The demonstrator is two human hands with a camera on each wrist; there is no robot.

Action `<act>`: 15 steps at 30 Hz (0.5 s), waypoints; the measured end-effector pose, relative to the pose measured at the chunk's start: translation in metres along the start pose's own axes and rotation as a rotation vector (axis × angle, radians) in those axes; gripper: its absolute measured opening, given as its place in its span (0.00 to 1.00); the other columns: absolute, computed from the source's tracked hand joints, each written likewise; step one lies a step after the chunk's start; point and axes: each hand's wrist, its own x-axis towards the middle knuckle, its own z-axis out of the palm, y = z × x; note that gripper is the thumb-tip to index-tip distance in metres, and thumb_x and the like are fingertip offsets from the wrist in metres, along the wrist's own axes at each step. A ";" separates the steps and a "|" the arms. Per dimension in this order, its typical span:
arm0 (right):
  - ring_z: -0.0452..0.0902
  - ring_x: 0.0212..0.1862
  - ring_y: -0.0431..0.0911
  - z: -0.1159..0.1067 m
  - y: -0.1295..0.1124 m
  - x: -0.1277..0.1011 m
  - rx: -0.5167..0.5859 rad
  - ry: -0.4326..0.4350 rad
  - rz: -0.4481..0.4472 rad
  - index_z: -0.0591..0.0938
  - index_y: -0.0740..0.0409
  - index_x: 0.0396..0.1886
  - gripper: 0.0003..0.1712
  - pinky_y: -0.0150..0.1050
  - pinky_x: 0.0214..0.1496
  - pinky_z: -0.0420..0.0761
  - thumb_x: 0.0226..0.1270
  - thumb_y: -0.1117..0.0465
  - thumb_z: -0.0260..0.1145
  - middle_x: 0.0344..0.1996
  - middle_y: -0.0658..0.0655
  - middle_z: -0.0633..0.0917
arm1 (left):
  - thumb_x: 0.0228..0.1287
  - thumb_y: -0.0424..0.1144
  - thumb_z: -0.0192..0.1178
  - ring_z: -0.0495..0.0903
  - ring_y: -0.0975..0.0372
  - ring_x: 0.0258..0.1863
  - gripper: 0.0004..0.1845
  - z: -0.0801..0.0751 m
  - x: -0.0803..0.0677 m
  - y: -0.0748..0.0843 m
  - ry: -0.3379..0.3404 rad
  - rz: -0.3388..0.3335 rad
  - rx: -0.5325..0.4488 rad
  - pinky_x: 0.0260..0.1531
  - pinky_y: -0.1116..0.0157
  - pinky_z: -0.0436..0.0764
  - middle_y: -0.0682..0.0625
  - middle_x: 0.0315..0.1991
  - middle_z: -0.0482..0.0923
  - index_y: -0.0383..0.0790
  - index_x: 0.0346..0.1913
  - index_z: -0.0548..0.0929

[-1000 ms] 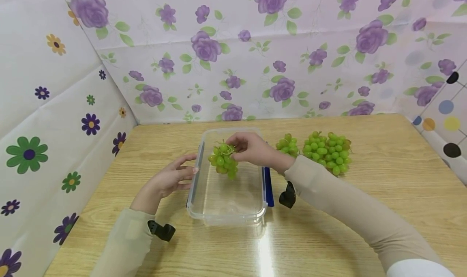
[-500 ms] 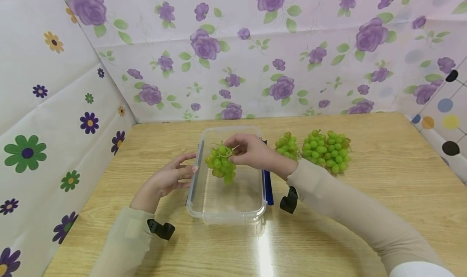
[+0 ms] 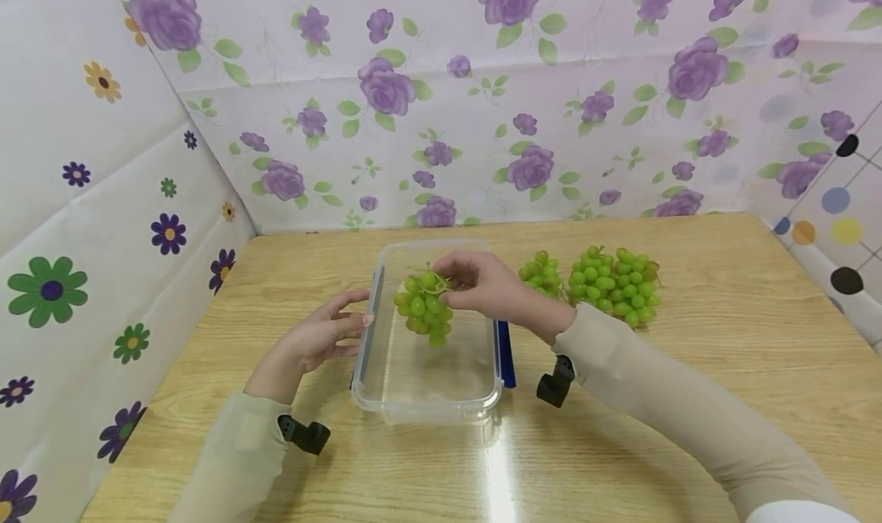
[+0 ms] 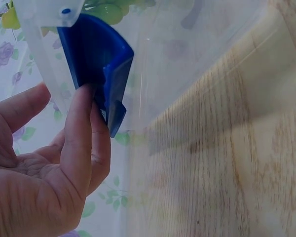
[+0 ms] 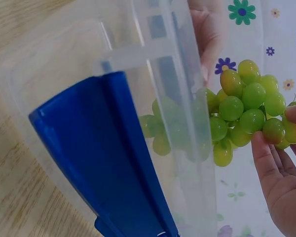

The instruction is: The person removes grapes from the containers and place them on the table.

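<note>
A: Right hand (image 3: 485,286) pinches the bunch (image 3: 425,308) by its stem, fingers curled on top, grapes hanging straight down below the fingertips.

B: And where does it hang?

A: Over the box (image 3: 386,389), toward the far half, clear of the floor as far as the head view tells. Nearer the wall on the left hand's side than the one under the right wrist.

B: The left hand (image 3: 324,338)?

A: Fingers straight, tips on the outside of the box's left wall, at the blue clip (image 4: 101,74). Holds nothing.

B: Room to move?

A: Open box floor lies toward the person from the bunch. Bare table (image 3: 723,354) outside both wrists.

B: What do the wrist views add?

A: Left wrist camera shows the fingertips (image 4: 84,106) actually touching the clip's edge; from the head that contact is too small to read. Right wrist camera looks through the clear wall past the other clip (image 5: 108,158) and shows some grapes tinged reddish.

B: Axis of the bunch?

A: Long axis vertical, stem up, tip down. The box runs lengthwise away from the person.

B: Past the right hand?

A: Two more bunches, a small one (image 3: 543,272) just beyond the wrist and a big one (image 3: 616,284) further out, touching each other on the table.
</note>
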 end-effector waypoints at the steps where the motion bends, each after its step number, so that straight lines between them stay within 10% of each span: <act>1: 0.77 0.47 0.48 0.000 -0.001 -0.001 0.006 0.002 0.008 0.77 0.65 0.54 0.21 0.40 0.52 0.79 0.59 0.70 0.64 0.51 0.61 0.80 | 0.70 0.41 0.53 0.68 0.50 0.58 0.37 0.000 0.000 0.000 0.000 0.001 0.001 0.51 0.60 0.76 0.33 0.67 0.55 0.45 0.75 0.47; 15: 0.76 0.47 0.48 -0.007 -0.011 -0.016 0.078 0.023 0.016 0.76 0.66 0.56 0.22 0.39 0.51 0.78 0.60 0.70 0.63 0.52 0.61 0.78 | 0.70 0.42 0.53 0.69 0.51 0.56 0.37 -0.001 0.001 -0.003 0.004 0.011 0.008 0.48 0.61 0.77 0.34 0.66 0.56 0.45 0.76 0.47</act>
